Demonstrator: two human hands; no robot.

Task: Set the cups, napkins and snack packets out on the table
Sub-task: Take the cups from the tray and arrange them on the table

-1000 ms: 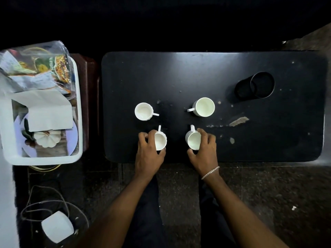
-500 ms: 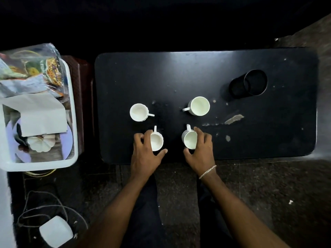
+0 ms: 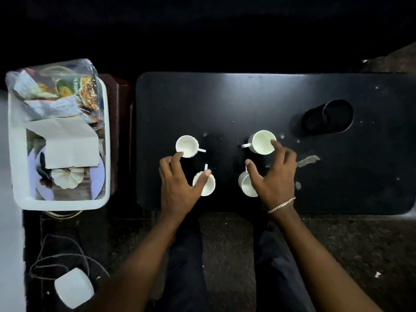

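Both hands are leaving the near cups; I'm spreading my left hand (image 3: 177,188) and right hand (image 3: 273,176) open toward the far cups (image 3: 186,145) just beyond my fingertips, keeping the touch light to avoid tipping.

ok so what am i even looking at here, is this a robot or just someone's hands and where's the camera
No robot: a person's two bare hands, filmed by a camera worn on the head, looking down. On the black table stand four white cups and a dark round container. The left hand reaches toward the far left cup; the right hand has a fingertip at the far right cup. Neither holds anything. The white tub beside the table holds napkins and snack packets.
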